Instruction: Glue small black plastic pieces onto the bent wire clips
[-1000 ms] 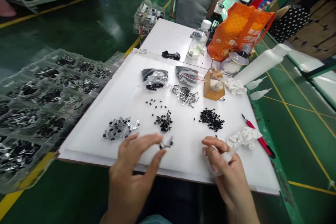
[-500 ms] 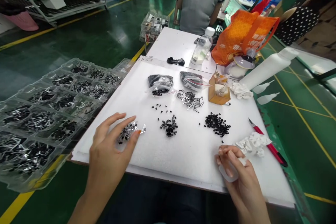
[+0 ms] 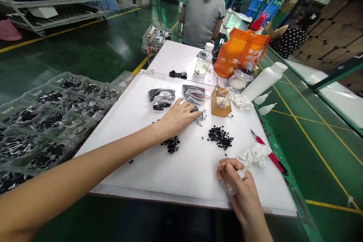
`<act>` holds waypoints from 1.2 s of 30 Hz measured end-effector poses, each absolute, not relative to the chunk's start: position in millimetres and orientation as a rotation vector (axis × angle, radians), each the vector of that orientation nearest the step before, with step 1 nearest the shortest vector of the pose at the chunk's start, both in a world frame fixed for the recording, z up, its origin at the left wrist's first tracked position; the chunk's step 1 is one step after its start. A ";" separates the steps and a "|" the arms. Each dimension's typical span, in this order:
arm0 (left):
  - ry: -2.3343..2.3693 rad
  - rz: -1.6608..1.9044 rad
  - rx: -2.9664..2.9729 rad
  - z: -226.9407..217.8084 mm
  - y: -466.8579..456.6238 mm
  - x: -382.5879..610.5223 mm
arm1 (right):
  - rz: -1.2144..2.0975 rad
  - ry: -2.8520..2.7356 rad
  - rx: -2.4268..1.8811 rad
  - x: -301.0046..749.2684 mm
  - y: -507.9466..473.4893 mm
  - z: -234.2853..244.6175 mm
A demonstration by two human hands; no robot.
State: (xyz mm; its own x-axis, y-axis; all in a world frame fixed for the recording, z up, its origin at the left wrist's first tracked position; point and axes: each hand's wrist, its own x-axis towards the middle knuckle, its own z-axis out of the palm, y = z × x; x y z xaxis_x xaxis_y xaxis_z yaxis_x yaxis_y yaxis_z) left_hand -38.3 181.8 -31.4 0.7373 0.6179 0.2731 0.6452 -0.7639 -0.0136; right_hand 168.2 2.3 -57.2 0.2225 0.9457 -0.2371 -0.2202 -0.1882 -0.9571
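Workshop with a shiny green floor and yellow lines; the bench is topped with a white foam board.

The left hand is open, fingers stretched forward and a bit spread, tips touching the loose pile of small silvery metal clips near the middle of the board. The forearm comes across from the lower left. A little heap of tiny black plastic bits sits just beside the wrist.

The right hand is curled tight around a small translucent white plastic squeeze bottle at the near edge of the board, nozzle poking up and away from the knuckles.

Around that:
- a crumpled white tissue just past the right hand, and a red-handled craft knife lying beside it
- a bigger pile of black plastic pellets between the two hands
- two clear zip bags of dark parts just behind the clips, next to a small open brown cardboard box
- further back, a tall white plastic bottle, a clear water bottle and an orange shopping bag
- clear plastic compartment trays full of black and metal parts off the left side

A person in a grey shirt stands at the far end, back turned.
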 end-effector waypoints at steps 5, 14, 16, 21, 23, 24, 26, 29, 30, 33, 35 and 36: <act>-1.065 -0.348 -2.810 -31.0 183.3 -38.9 | 1.233 -0.786 -1.319 165.2 2.0 -56.5; -1.032 -0.422 -2.760 -37.5 184.1 -34.8 | 1.252 -0.773 -1.277 166.0 2.6 -62.8; -1.003 -0.445 -2.745 -41.2 184.7 -28.6 | 1.250 -0.775 -1.272 165.0 2.4 -61.7; -0.968 -0.501 -2.724 -47.4 188.8 -18.4 | 1.254 -0.776 -1.260 164.4 2.8 -60.5; -0.964 -0.537 -2.724 -46.7 190.4 -20.1 | 1.256 -0.776 -1.254 164.6 2.9 -60.7; -0.965 -0.556 -2.726 -45.8 190.9 -22.0 | 1.256 -0.775 -1.250 164.7 2.8 -60.8; -0.974 -0.590 -2.731 -43.9 191.5 -26.4 | 1.256 -0.773 -1.244 164.8 2.7 -60.8; -0.978 -0.618 -2.757 -43.8 191.1 -30.1 | 1.256 -0.769 -1.234 164.8 2.3 -61.0; -0.970 -0.623 -2.775 -44.8 190.7 -29.9 | 1.257 -0.769 -1.231 164.8 2.1 -61.2; -0.941 -0.647 -2.849 -48.7 189.5 -26.2 | 1.256 -0.773 -1.223 165.1 1.5 -62.1; -0.952 -0.688 -2.898 -49.8 188.8 -23.7 | 1.250 -0.779 -1.215 165.6 0.9 -62.9; -0.970 -0.717 -2.921 -49.6 188.4 -23.1 | 1.246 -0.783 -1.211 165.9 0.7 -63.2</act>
State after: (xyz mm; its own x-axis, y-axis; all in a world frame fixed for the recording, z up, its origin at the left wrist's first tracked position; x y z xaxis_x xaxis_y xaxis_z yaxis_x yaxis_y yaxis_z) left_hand -23.1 188.4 -49.6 0.7086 0.5718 0.4134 0.5633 -0.8113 0.1565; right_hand 165.9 0.7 -63.2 0.2077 0.9644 -0.1638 -0.2702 -0.1044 -0.9571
